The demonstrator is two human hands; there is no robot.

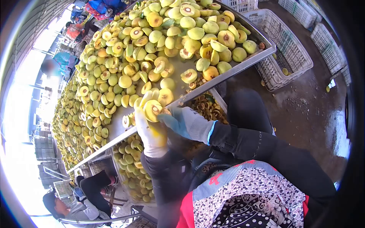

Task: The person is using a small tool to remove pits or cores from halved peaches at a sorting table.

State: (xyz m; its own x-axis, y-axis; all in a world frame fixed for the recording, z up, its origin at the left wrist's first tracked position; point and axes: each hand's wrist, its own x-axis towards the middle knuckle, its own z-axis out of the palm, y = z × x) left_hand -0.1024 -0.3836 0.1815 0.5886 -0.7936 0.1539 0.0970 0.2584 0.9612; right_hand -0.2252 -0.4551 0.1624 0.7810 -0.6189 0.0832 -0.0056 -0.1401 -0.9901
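My left hand [149, 127], in a pale glove with yellow stains, holds a halved yellow-green fruit [152, 110] with its cut face and pit showing. My right hand [185, 121], in a grey and blue glove, is closed at the right side of that fruit; a small brownish piece shows at its fingertips, too small to make out. Both hands are over the near metal rim of a table [232, 75] heaped with whole and halved fruits [125, 81].
Below the rim are a container of halves [135, 167] and a heap of brown pits [208, 108]. A white crate [283, 49] stands at right, more crates [327, 47] beyond. A seated person [81, 207] is at lower left; others are along the far side.
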